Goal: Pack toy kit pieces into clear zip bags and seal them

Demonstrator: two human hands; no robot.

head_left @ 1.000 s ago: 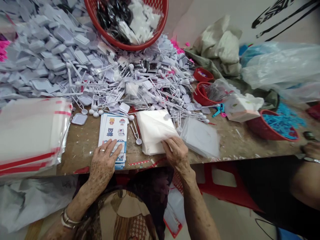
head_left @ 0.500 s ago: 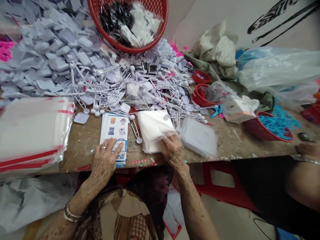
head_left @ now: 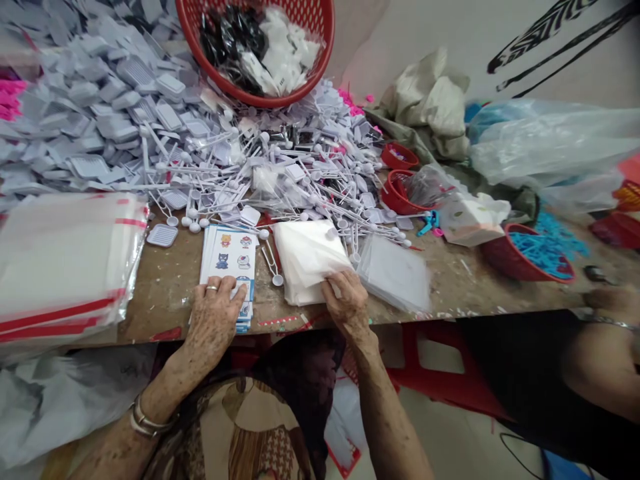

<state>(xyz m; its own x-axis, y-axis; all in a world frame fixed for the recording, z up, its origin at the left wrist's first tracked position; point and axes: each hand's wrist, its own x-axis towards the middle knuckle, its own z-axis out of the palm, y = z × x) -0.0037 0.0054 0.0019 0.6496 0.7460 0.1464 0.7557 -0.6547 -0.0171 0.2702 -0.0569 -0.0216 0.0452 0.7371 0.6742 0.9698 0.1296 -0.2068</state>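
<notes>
My left hand (head_left: 214, 319) lies over the lower half of a stack of sticker sheets (head_left: 234, 253) with small cartoon animal figures. Its fingers are apart and rest on the top sheet. To the right, my right hand (head_left: 346, 300) pinches the lower right corner of a thin white sheet (head_left: 309, 257) on top of a soft white pile; the fingertips are partly hidden. Between the two stacks lies a pair of small white plastic tongs (head_left: 273, 265) with spoon-like ends. Just right of my right hand is a stack of clear plastic bags (head_left: 395, 275).
A heap of pale plastic pieces (head_left: 125, 100) fills the back, under a red basket (head_left: 255, 100) of small packets. Large red-edged clear bags (head_left: 60, 260) lie left. A red bowl (head_left: 520, 267) with blue pieces stands right, near another person's arm (head_left: 607, 360).
My left hand has shifted slightly on the sticker sheets, its fingers more bent. My right hand stays at the white sheet's corner. The view has moved a little.
</notes>
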